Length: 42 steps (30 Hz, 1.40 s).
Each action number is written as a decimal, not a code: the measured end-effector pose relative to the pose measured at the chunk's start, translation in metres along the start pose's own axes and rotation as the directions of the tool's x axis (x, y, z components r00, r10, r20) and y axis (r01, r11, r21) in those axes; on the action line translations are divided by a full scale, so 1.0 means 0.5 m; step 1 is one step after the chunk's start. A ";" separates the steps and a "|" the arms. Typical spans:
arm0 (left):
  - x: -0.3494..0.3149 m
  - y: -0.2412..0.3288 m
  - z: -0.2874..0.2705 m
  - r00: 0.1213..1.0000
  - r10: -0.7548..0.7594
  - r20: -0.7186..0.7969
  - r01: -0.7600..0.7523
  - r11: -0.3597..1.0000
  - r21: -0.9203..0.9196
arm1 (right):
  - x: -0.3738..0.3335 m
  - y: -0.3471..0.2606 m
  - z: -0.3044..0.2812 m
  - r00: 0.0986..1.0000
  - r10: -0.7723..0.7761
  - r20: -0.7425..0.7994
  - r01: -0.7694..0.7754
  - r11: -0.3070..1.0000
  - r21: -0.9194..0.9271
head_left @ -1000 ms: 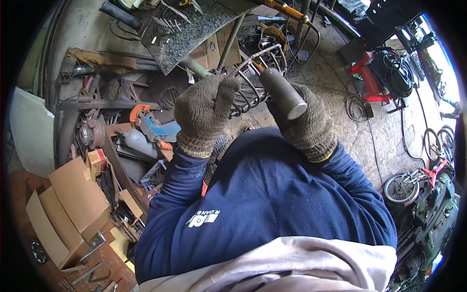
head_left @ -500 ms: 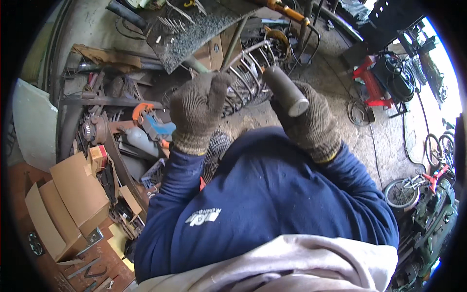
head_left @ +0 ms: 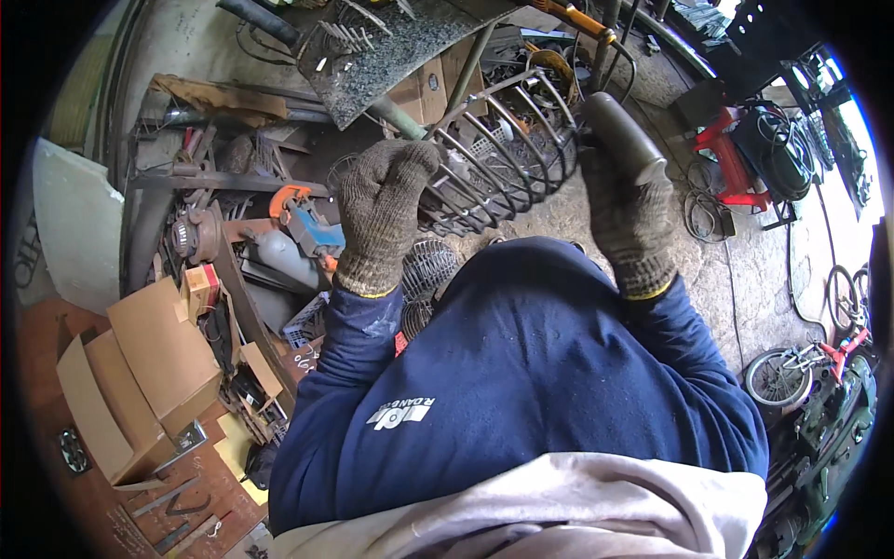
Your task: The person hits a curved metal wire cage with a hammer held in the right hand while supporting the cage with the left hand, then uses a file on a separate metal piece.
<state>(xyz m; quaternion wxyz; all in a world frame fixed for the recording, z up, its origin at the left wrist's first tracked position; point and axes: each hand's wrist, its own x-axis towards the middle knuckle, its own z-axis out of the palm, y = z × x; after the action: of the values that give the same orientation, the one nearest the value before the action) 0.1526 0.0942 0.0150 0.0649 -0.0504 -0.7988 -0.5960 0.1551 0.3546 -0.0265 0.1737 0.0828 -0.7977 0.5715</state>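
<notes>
Gloves on both hands, a person in a blue sweatshirt [head_left: 521, 373] works over a cluttered workshop floor. The left hand [head_left: 382, 210] is clamped on the near end of a wire cage [head_left: 494, 154], a barrel-shaped frame of curved steel rods, held up at chest height in front of the body, above the floor. The right hand [head_left: 629, 224] is closed around the body of a grey tool [head_left: 619, 140], which looks like an angle grinder, its head touching or just beside the cage's right side; the contact point cannot be made out.

The cage appears rigid and fairly light for its bulk, being mostly open air between rods, yet awkward to steady with one hand. The rods offer sure purchase for a knitted glove, and the best hold seems to be where several rods meet a ring, as the left hand has it now, well apart from the tool's head. The bare metal may have sharp ends or burrs, so the gloves matter.

Below and to the left lie cardboard boxes [head_left: 149, 363], an orange-and-blue power tool [head_left: 303, 219] and scrap bars. A dark speckled sheet [head_left: 391, 51] leans at the top. To the right stand a red machine [head_left: 736, 158] with coiled cable, and a small bicycle [head_left: 801, 363] near the frame's edge.
</notes>
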 end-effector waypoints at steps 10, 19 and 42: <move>-0.006 0.003 0.017 0.992 -0.030 0.121 0.035 0.998 -0.046 | -0.030 0.002 -0.007 0.927 0.376 0.020 -0.325 0.773 0.545; 0.051 0.018 0.011 0.896 -0.187 0.404 0.226 0.973 -0.053 | -0.026 0.004 0.005 0.879 0.472 -0.064 -0.346 0.725 0.595; 0.062 0.004 0.037 0.905 -0.161 0.394 0.147 0.987 0.065 | -0.020 -0.002 -0.006 0.873 0.487 -0.007 -0.398 0.720 0.568</move>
<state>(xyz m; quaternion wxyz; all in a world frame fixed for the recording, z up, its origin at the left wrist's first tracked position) 0.1215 0.1129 0.0169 -0.1451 -0.1063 -0.8068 -0.5627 0.1654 0.3563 -0.0283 0.0621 -0.1091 -0.5794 0.8053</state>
